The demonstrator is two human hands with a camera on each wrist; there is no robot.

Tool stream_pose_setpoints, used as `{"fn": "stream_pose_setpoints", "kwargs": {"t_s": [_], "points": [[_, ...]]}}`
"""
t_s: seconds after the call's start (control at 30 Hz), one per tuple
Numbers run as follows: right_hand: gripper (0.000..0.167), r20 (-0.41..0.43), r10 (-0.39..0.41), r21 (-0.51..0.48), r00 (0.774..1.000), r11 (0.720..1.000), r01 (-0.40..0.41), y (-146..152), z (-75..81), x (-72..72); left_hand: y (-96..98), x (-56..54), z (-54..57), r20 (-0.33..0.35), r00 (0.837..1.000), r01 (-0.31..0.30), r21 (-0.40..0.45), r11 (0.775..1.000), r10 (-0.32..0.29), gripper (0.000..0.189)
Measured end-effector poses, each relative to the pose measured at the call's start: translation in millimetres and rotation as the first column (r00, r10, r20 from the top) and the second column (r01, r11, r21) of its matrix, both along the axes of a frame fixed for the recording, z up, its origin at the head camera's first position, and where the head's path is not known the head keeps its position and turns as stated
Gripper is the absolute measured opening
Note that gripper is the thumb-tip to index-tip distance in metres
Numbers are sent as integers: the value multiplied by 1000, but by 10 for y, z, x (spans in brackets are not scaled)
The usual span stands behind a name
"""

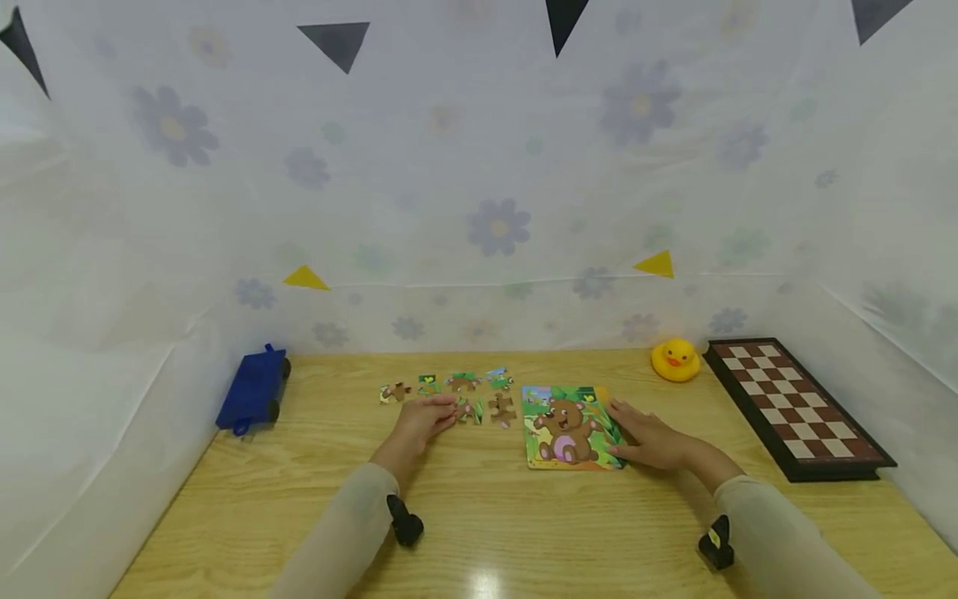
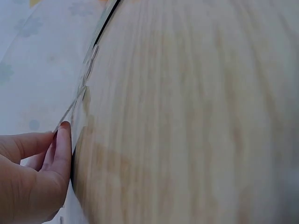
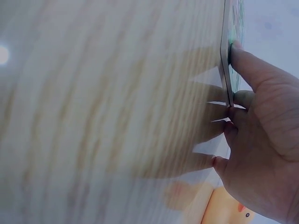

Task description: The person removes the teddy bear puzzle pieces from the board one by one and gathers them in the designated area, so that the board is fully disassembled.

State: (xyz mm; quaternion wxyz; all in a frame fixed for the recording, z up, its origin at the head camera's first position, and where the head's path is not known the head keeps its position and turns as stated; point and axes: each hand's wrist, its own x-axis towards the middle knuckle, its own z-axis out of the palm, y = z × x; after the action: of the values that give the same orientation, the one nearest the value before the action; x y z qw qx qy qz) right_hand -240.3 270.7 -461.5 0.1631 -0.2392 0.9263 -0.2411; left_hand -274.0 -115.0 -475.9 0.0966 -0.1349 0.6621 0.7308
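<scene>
My left hand [image 1: 422,422] pinches a jigsaw puzzle piece [image 1: 466,411] between thumb and fingertips. In the left wrist view that piece [image 2: 71,109] shows edge-on as a thin slanted strip, tilted up from the tabletop. Several loose pieces lie around it, among them a brown one [image 1: 501,408] to its right and a brown one [image 1: 463,382] behind. Right of these lies a square bear picture board [image 1: 566,428]. My right hand [image 1: 654,436] rests at the board's right edge, its thumb [image 3: 250,63] on the board and the other fingers spread along the edge and table.
A blue toy cart [image 1: 254,388] stands at the table's left side. At the back right sits a yellow rubber duck [image 1: 676,360], with a checkered game board [image 1: 793,403] beside it. White patterned sheets [image 1: 449,308] hang behind and at both sides.
</scene>
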Motion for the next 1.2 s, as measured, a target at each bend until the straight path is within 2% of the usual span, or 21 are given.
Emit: {"fn": "stream_pose_setpoints", "kwargs": {"t_s": [0.17,0.37,0.5,0.7,0.9,1.1,1.2], "points": [[80,-2,4,0,1000,1000,-4,-11,24,0,-5,-15,43,7,1000,-27,-33,999,28,26],[81,10,1,8,1000,1000,-1,-16,17,0,-65,3,63,-44,997,-73,-62,995,70,28],[81,21,-9,8,1000,1000,9,-6,18,1,-119,2,58,-63,996,-73,-59,996,69,29],[81,14,-9,14,1000,1000,9,11,2,-3,-133,14,86,-73,997,-27,-32,999,24,31],[81,20,-8,7,1000,1000,8,6,-12,-1,-53,52,121,-77,996,50,-41,998,-53,33],[81,21,-10,6,1000,1000,10,-13,15,13,54,58,113,-43,995,88,87,992,-85,36],[81,25,-18,16,1000,1000,17,-17,18,17,113,66,109,-27,994,111,112,987,-109,36]]}}
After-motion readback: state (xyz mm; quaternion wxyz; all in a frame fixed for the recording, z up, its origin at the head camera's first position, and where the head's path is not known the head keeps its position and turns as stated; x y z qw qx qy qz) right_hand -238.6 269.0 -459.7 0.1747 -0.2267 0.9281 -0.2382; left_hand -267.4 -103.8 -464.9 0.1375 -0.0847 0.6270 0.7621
